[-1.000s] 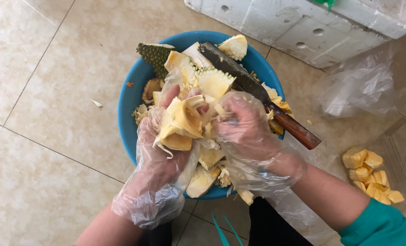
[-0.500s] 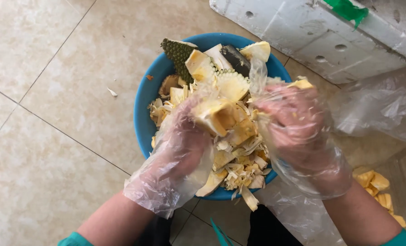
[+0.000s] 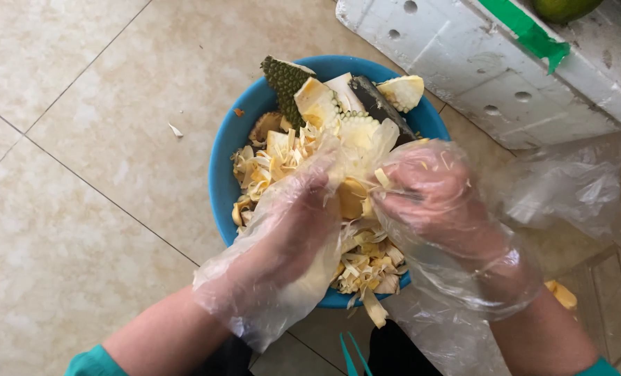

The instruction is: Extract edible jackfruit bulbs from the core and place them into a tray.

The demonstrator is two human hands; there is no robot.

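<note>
Left hand (image 3: pixel 293 223) & right hand (image 3: pixel 439 202), both in loose plastic gloves, grip one yellow jackfruit chunk (image 3: pixel 352 195) over blue basin (image 3: pixel 223 174). Flesh looks soft, fibrous, sticky/slippery; firmer hold prob. at rind side.

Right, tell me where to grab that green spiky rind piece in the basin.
Probably grip the spiky rind piece by its upper end, coming from the upper left rim of the blue basin. That end sticks up clear, while its lower end is buried in the fruit scraps.

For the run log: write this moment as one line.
left hand gloved, gripping jackfruit piece | right hand gloved, gripping it | over blue basin
</note>
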